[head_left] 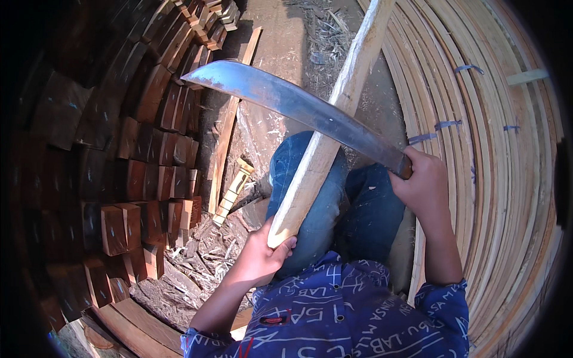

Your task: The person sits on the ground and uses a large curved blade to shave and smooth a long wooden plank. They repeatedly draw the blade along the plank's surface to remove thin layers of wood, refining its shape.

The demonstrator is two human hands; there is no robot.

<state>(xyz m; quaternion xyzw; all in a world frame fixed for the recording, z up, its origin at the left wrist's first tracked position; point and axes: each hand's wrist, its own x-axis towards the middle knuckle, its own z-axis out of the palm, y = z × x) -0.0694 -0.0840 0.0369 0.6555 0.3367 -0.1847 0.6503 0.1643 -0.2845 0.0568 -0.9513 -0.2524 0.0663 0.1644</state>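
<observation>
The left hand (259,256) is closed on the lower end of a long wooden stick (307,179), whose pale tapered tip shows in the grip beside the thumb (287,246). From there nearly all of the stick lies beyond the hand, slanting up and to the right over the knee (286,158) of the blue jeans (373,197) and out past the top edge of the view. The right hand (425,179) is wrapped tight around the dark handle (406,168) of a big knife (280,98), well apart from the left hand. The blade runs from that grip up and to the left, crossing over the stick just beyond the knee, its tip pointing left; whether metal touches wood there cannot be told. Stacked wood blocks (158,179) stand on the left, long boards (477,191) lie on the right, and wood chips (200,262) cover the ground near the left forearm.
</observation>
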